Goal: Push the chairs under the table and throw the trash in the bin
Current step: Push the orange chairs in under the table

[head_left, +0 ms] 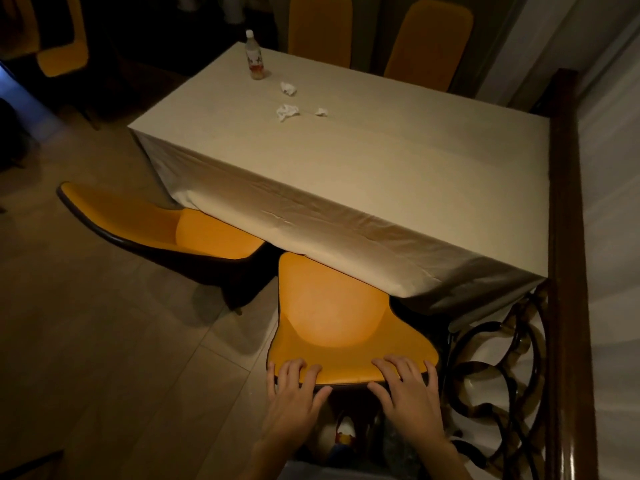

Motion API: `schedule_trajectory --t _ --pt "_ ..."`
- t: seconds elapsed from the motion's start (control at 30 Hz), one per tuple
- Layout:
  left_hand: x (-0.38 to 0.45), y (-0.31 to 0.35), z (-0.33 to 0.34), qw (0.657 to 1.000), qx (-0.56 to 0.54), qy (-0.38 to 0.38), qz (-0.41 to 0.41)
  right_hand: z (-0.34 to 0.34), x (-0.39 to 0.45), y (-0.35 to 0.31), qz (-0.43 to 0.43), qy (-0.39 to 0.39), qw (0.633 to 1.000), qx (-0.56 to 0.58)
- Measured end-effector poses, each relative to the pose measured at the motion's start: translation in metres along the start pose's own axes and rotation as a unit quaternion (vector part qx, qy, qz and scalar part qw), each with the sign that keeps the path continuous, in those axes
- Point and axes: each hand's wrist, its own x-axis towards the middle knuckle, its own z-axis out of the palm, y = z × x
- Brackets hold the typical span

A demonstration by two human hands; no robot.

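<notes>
Your left hand (pixel 294 393) and right hand (pixel 407 389) lie spread, fingers curled over the near chair's (pixel 332 313) backrest top; its seat sits partly under the table (pixel 363 161). Second chair (pixel 166 226) angled left. Tissues (pixel 286 111), bottle (pixel 255 57) far on tabletop.

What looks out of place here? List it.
The left chair sits angled, pulled out from the table. Three crumpled tissues and a bottle lie at the far end. Both hands grip the near chair.
</notes>
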Motion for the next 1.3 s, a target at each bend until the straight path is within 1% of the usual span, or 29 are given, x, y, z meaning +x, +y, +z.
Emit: schedule_trajectory --t 0.13,0.27,0.4,0.63,0.8,1.03,1.3 --pt "0.004 -0.005 -0.004 1.000 -0.005 -0.015 0.008 -0.004 0.002 -0.003 0.006 -0.011 1.000 -0.015" --pt "0.010 -0.010 -0.015 1.000 -0.010 -0.012 0.008 -0.008 0.006 -0.014 0.017 -0.018 1.000 -0.017" --pt "0.022 -0.021 -0.025 0.999 0.004 -0.042 0.006 -0.010 0.014 -0.027 0.032 -0.023 0.999 -0.008" --pt "0.044 -0.047 -0.038 0.997 -0.030 -0.050 0.046 -0.008 0.029 -0.048 0.046 -0.017 0.999 -0.002" --pt "0.063 -0.062 -0.044 0.995 -0.038 -0.036 0.082 -0.011 0.043 -0.061 0.061 -0.024 0.998 -0.001" --pt "0.107 -0.072 -0.056 0.993 -0.046 -0.028 0.102 -0.023 0.076 -0.079 0.101 -0.037 0.994 -0.015" --pt "0.172 -0.074 -0.071 0.989 -0.055 -0.025 0.134 -0.043 0.124 -0.084 0.127 -0.026 0.992 -0.002"
